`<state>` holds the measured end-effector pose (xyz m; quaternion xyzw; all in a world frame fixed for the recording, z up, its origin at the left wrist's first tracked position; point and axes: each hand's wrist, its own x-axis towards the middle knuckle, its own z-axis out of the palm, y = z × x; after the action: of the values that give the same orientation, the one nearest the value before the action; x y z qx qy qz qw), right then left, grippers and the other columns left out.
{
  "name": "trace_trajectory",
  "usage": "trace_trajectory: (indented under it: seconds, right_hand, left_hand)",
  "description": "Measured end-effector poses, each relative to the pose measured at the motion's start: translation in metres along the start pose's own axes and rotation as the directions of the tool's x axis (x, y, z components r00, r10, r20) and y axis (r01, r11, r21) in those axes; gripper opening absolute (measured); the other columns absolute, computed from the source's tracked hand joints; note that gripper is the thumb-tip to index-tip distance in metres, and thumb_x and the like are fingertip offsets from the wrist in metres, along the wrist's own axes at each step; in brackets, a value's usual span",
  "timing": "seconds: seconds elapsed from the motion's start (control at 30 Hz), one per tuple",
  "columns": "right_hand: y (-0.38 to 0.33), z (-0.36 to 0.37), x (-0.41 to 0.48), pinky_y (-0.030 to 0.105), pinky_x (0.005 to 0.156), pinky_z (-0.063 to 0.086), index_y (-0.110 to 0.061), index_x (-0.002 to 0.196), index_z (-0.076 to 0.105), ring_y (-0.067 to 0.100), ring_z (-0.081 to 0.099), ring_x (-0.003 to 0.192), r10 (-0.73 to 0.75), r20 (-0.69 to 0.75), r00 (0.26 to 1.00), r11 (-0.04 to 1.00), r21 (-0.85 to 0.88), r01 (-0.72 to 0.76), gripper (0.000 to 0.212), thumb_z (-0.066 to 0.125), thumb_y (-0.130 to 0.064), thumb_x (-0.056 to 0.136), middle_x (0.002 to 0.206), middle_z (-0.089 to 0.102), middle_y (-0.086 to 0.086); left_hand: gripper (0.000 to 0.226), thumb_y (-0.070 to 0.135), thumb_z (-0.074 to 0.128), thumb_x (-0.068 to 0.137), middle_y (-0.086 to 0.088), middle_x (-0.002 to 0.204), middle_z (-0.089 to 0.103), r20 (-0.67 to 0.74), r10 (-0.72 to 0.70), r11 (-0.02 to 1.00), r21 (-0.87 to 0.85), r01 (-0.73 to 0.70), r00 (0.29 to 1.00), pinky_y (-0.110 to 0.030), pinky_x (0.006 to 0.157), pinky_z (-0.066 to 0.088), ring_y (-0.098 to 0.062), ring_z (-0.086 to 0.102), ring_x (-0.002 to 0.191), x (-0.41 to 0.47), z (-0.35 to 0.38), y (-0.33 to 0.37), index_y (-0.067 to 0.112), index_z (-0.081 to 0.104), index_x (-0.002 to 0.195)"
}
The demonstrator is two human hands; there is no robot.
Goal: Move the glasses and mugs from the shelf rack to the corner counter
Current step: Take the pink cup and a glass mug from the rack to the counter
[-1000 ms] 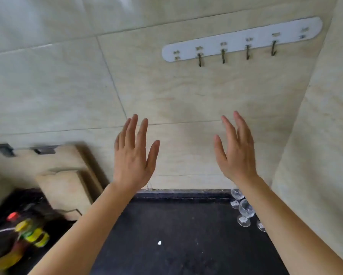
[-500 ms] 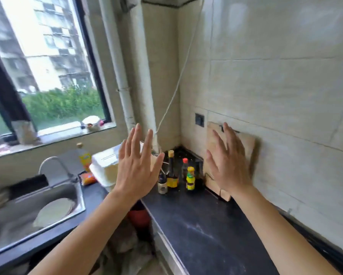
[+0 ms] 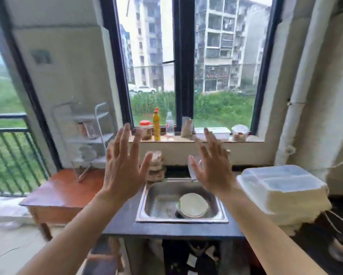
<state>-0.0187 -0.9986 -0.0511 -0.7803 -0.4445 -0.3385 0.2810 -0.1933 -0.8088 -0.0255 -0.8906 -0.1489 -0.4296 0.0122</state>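
Both hands are raised in front of the sink, palms turned away from the camera, and neither holds anything. The left hand (image 3: pixel 125 171) has its fingers straight and fanned apart, thumb out to the side. The right hand (image 3: pixel 212 171) is spread the same way, though its fingertips are blurred. The two hands are apart from each other and touch nothing.

The shelf rack (image 3: pixel 99 138), a white wire one, stands to the left at the back of a reddish wooden table (image 3: pixel 63 191), against the wall beside the window. Its middle shelf carries some brownish things (image 3: pixel 86 129) and its lower shelf some pale crockery (image 3: pixel 87 153) (all too blurred to tell glasses from mugs). The rack is well apart from both hands.

Below the hands a steel sink (image 3: pixel 156 197) is set in a dark counter (image 3: pixel 125 223), with a round white plate (image 3: pixel 193 205) lying in it. A stack of bowls (image 3: pixel 155 167) stands just behind the sink's left corner. To the right sits a white plastic box (image 3: pixel 281 187) with a clear lid. On the window sill are a red-lidded jar (image 3: pixel 145 130), a yellow bottle (image 3: pixel 156 126) and a clear bottle (image 3: pixel 170 125), side by side
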Motion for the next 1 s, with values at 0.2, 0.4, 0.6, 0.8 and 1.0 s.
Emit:
trace_trajectory:
  seconds: [0.2, 0.4, 0.6, 0.8, 1.0]
  right_hand:
    - [-0.079, 0.137, 0.061, 0.054, 0.12, 0.027, -0.013, 0.152, 0.038, 0.034, 0.027, 0.151, -0.142, 0.053, 0.988, 0.974, 0.188, 0.13, 0.061, 0.053, -0.037, 0.097, 0.164, 0.026, 0.018]
    - [-0.112, 0.271, 0.117, 0.056, 0.118, 0.03, -0.012, 0.152, 0.037, 0.034, 0.026, 0.151, -0.217, 0.092, 0.972, 0.935, 0.307, 0.179, 0.063, 0.054, -0.036, 0.097, 0.164, 0.024, 0.018]
    - [-0.101, 0.37, 0.211, 0.054, 0.119, 0.03, -0.012, 0.153, 0.036, 0.035, 0.029, 0.15, -0.238, 0.129, 0.963, 0.923, 0.339, 0.183, 0.064, 0.055, -0.037, 0.097, 0.163, 0.026, 0.018]
    - [-0.127, 0.443, 0.287, 0.054, 0.116, 0.034, -0.012, 0.153, 0.033, 0.036, 0.032, 0.147, -0.131, 0.154, 0.979, 0.908, 0.415, 0.057, 0.064, 0.046, -0.042, 0.098, 0.162, 0.026, 0.018]
    - [-0.168, 0.51, 0.313, 0.044, 0.117, 0.03, -0.016, 0.155, 0.029, 0.031, 0.033, 0.147, -0.155, 0.17, 0.973, 0.916, 0.395, 0.077, 0.064, 0.047, -0.044, 0.1, 0.163, 0.026, 0.013]
  left_hand:
    - [0.07, 0.053, 0.035, 0.097, -0.012, 0.166, 0.007, 0.026, -0.259, 0.963, 0.085, 0.256, 0.965, -0.058, 0.117, 0.025, -0.032, 0.013, 0.152, -0.026, 0.009, -0.139, 0.017, 0.023, 0.156]
    - [0.071, 0.058, 0.029, 0.096, -0.009, 0.167, 0.004, 0.06, -0.4, 0.91, 0.147, 0.388, 0.915, -0.053, 0.118, 0.02, -0.028, 0.008, 0.153, -0.009, 0.055, -0.257, 0.021, 0.019, 0.155]
    - [0.085, 0.068, 0.017, 0.089, -0.009, 0.167, 0.001, 0.082, -0.514, 0.85, 0.178, 0.495, 0.854, -0.052, 0.122, 0.015, -0.025, 0.002, 0.154, 0.064, 0.096, -0.35, 0.017, 0.014, 0.157]
    - [0.079, 0.063, 0.026, 0.092, -0.01, 0.166, 0.009, 0.023, -0.535, 0.836, 0.157, 0.525, 0.845, -0.046, 0.122, 0.014, -0.023, 0.006, 0.153, 0.108, 0.114, -0.424, 0.016, 0.021, 0.155]
    - [0.08, 0.062, 0.026, 0.093, -0.013, 0.165, 0.012, 0.06, -0.528, 0.846, 0.12, 0.519, 0.847, -0.046, 0.122, 0.013, -0.025, 0.007, 0.153, 0.133, 0.155, -0.507, 0.014, 0.021, 0.155]
